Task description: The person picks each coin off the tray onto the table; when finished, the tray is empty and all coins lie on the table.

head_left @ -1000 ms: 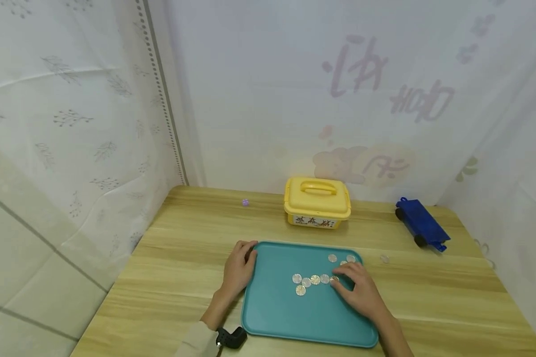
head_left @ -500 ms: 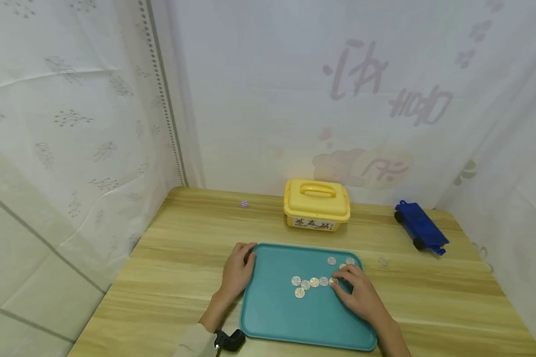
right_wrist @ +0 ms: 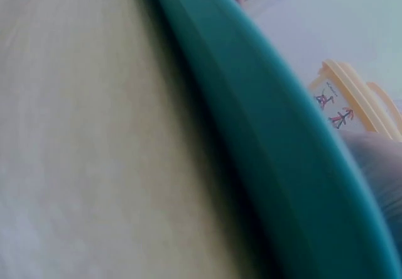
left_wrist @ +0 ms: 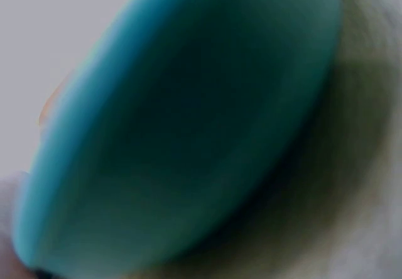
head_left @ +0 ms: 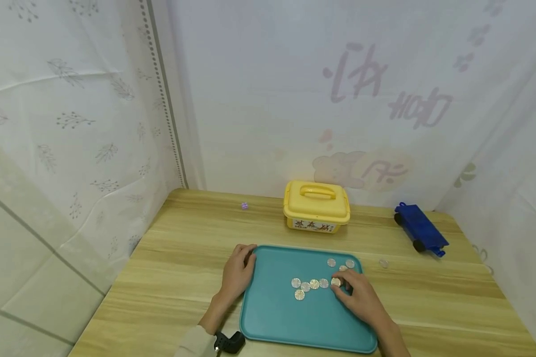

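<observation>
On the table lies a teal tray point(head_left: 290, 317) with several small round silver and gold discs point(head_left: 314, 284), marked with radial lines, in its middle and at its upper right. My right hand point(head_left: 359, 297) reaches over the tray's right side and pinches one gold disc point(head_left: 336, 281) between thumb and forefinger, at the right end of a short row. My left hand point(head_left: 238, 270) rests at the tray's upper-left edge, fingertips on the rim. The tray's outer wall point(left_wrist: 188, 122) fills most of the left wrist view, and its side point(right_wrist: 251, 103) crosses the right wrist view.
Behind the tray stands a yellow lidded box point(head_left: 317, 206) with a handle. A blue wheeled toy cart point(head_left: 420, 228) is at the back right. One loose disc point(head_left: 384, 263) lies right of the tray, and a small purple piece point(head_left: 244, 206) at the back left.
The gold disc between my right thumb and forefinger has shifted slightly right and now shows more of its face. My left hand stays at the tray's edge.
</observation>
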`<state>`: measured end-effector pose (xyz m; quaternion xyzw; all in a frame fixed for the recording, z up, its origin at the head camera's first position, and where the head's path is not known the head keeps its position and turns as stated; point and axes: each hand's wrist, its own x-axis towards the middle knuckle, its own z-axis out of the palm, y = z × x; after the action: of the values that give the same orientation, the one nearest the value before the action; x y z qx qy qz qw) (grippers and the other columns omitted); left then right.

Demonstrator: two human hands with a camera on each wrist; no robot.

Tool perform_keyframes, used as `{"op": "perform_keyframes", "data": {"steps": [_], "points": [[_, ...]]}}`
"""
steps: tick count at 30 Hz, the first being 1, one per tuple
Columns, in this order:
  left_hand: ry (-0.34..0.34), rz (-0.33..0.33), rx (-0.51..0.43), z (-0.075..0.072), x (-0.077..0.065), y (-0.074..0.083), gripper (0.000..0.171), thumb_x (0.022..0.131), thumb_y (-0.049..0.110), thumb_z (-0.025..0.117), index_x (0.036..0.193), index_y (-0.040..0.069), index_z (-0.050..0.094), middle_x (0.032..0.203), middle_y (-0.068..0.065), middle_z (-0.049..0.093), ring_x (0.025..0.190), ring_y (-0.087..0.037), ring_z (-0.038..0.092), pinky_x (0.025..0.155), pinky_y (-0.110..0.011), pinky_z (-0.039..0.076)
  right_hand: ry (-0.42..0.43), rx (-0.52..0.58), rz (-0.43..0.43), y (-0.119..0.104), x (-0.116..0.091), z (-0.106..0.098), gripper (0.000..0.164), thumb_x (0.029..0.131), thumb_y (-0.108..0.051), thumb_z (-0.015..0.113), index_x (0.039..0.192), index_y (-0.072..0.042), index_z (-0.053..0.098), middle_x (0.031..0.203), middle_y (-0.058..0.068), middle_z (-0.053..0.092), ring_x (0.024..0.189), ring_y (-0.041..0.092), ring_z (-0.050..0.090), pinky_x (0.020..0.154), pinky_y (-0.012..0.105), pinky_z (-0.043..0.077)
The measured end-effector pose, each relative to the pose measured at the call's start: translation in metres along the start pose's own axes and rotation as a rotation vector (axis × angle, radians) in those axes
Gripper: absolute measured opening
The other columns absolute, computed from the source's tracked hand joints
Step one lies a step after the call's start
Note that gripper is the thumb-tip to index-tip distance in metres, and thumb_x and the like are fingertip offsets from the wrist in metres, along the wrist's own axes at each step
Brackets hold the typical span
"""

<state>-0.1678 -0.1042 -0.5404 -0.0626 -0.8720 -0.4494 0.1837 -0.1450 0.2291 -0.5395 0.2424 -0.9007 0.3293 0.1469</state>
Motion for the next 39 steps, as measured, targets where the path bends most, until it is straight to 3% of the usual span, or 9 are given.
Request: {"op": "perform_keyframes", "data": {"steps": [6,12,18,25,31,35,39], "points": [[0.003,0.009,0.016,-0.001,0.001,0.000,0.025,0.088,0.015,0.055,0.112,0.012,0.061,0.096,0.002,0.055,0.062,-0.005,0.042,0.053,-0.019,0.035,0.005,0.036,-0.028,0.001,0.000,0.000,0.019,0.074,-0.022,0.072,0.092,-0.017,0.067,0.075,-0.016,0.050,0.064,0.000,0.043,0.056,0.016,0.038],[0.010,-0.003,-0.001,0.000,0.003,0.000,0.025,0.088,0.014,0.056,0.111,0.012,0.062,0.096,0.001,0.056,0.062,-0.006,0.043,0.054,-0.019,0.036,0.053,0.056,0.060,0.000,0.000,0.001,0.018,0.075,-0.027,0.071,0.091,-0.019,0.066,0.074,-0.015,0.049,0.065,0.001,0.043,0.056,0.016,0.038],[0.010,0.004,0.013,0.000,0.003,-0.001,0.025,0.088,0.014,0.055,0.112,0.012,0.062,0.097,0.001,0.056,0.064,-0.005,0.044,0.054,-0.020,0.037,0.208,0.169,0.137,0.001,-0.001,-0.002,0.023,0.075,-0.020,0.072,0.096,-0.014,0.065,0.082,-0.009,0.056,0.073,0.003,0.049,0.065,0.013,0.041],[0.012,0.004,0.013,-0.001,0.003,-0.001,0.025,0.088,0.012,0.056,0.112,0.012,0.062,0.096,0.000,0.056,0.065,-0.006,0.044,0.055,-0.019,0.037,0.412,0.219,0.133,0.017,-0.002,-0.010,0.027,0.072,-0.002,0.071,0.098,-0.007,0.064,0.084,-0.001,0.056,0.077,0.006,0.050,0.069,0.012,0.041],[0.009,0.014,0.006,0.000,0.002,0.000,0.025,0.088,0.012,0.055,0.112,0.011,0.062,0.096,-0.001,0.057,0.063,-0.006,0.044,0.053,-0.019,0.037,0.458,0.141,0.227,0.044,-0.009,-0.026,0.026,0.074,-0.008,0.072,0.099,-0.012,0.066,0.086,-0.004,0.056,0.078,0.004,0.048,0.069,0.010,0.038],[0.003,0.007,-0.008,0.002,-0.001,0.000,0.024,0.088,0.012,0.055,0.111,0.010,0.063,0.095,-0.001,0.057,0.062,-0.006,0.043,0.052,-0.019,0.037,0.470,0.010,0.246,0.067,-0.016,-0.045,0.025,0.074,-0.010,0.072,0.098,-0.009,0.066,0.087,0.000,0.057,0.079,0.003,0.048,0.068,0.010,0.037],[0.001,0.000,-0.013,0.002,0.000,0.000,0.025,0.088,0.013,0.055,0.112,0.010,0.062,0.095,-0.001,0.056,0.062,-0.006,0.044,0.053,-0.019,0.037,0.478,-0.124,0.319,0.089,-0.025,-0.063,0.024,0.075,-0.014,0.072,0.097,-0.007,0.066,0.088,0.003,0.057,0.082,0.008,0.046,0.068,0.016,0.035]]}}
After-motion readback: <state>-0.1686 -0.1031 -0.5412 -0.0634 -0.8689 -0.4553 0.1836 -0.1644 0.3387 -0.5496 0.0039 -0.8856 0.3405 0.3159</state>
